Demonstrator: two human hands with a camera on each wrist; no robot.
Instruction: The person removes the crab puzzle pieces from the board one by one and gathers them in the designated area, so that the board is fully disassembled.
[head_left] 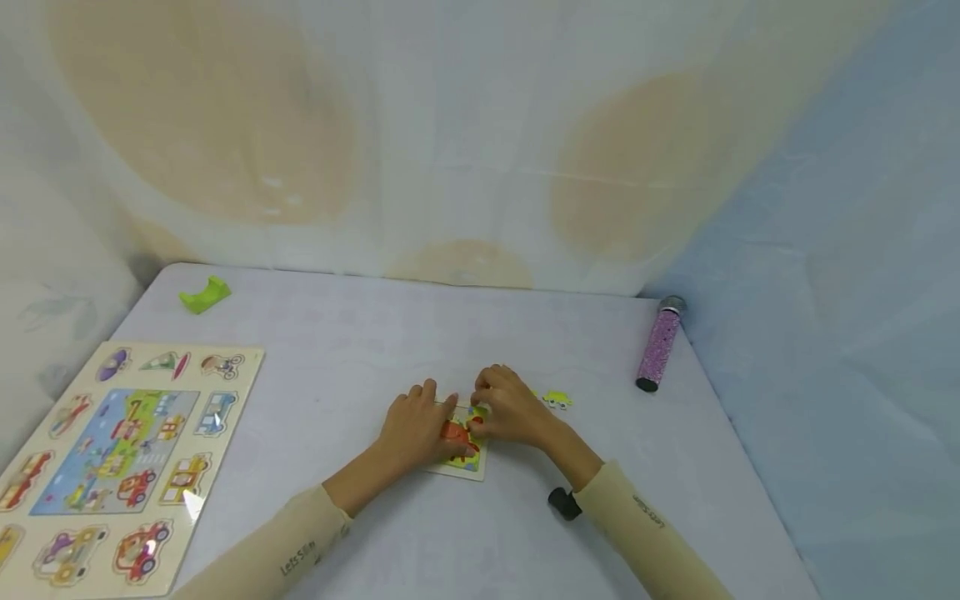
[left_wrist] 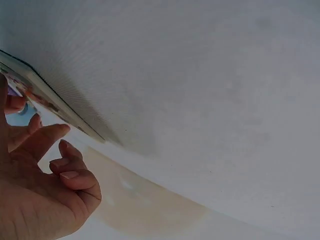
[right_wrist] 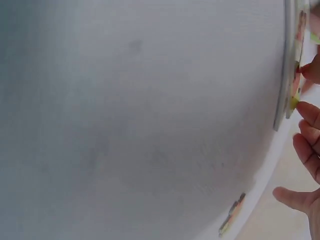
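A small puzzle board (head_left: 457, 467) with a red and green picture lies flat on the table between the two hands. My left hand (head_left: 412, 429) rests on its left side, with the thumb stretched across the picture and the other fingers relaxed. At the board's upper right, my right hand (head_left: 510, 408) pinches a puzzle piece (right_wrist: 296, 82) between thumb and finger; the piece sits against the board's surface. My fingers cover much of the picture. Just beyond the right hand lies a loose yellow-green puzzle piece (head_left: 557, 399).
On the left lies a large puzzle board (head_left: 253, 367) with vehicle pictures. A bright green curved object (head_left: 205, 295) is at the back left. A purple glittery microphone (head_left: 660, 346) lies near the right edge. One black object (head_left: 562, 503) is beside the right forearm.
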